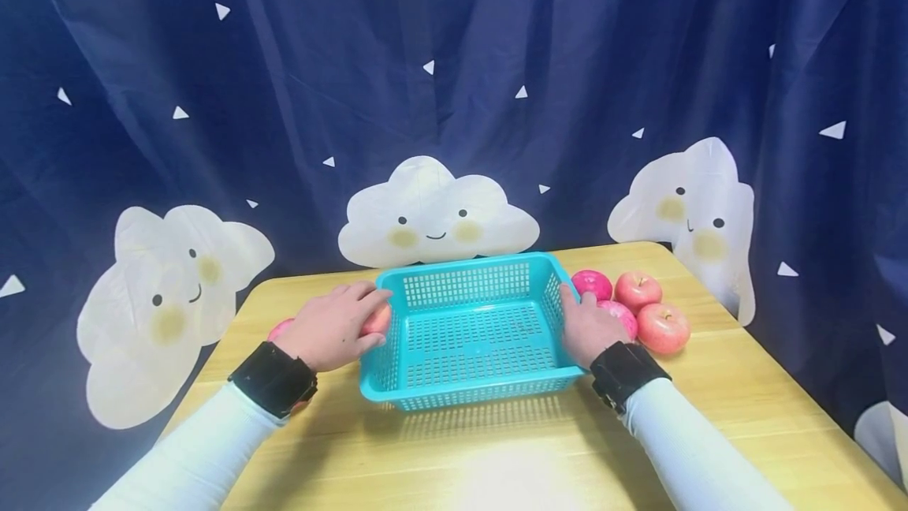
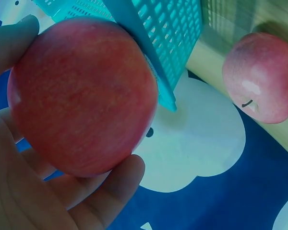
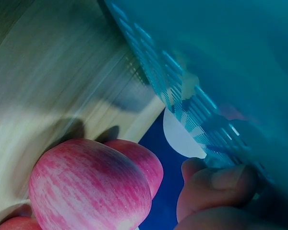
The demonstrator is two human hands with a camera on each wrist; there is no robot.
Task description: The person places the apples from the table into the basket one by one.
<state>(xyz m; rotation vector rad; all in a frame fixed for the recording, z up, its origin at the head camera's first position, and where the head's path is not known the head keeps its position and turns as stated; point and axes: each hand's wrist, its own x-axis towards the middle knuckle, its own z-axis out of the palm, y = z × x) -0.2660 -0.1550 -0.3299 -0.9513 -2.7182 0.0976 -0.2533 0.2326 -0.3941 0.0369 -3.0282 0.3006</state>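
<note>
In the head view a turquoise perforated plastic basket [image 1: 475, 386] stands on the wooden table between my hands. My left hand [image 1: 332, 328] grips a red apple [image 2: 81, 96] at the basket's left rim, thumb and fingers spread round its sides. My right hand [image 1: 594, 330] holds the basket's right wall, with the thumb over the rim and the fingers [image 3: 216, 189] along the outside. The basket's mesh floor shows bare in the head view. Another apple [image 2: 264, 76] lies on the table near the left hand, mostly hidden by it in the head view.
Several apples [image 1: 663, 328] sit clustered on the table just right of the basket, close to my right hand. Behind the table [image 1: 397, 464] hangs a dark blue curtain [image 1: 440, 124] with white clouds and triangles.
</note>
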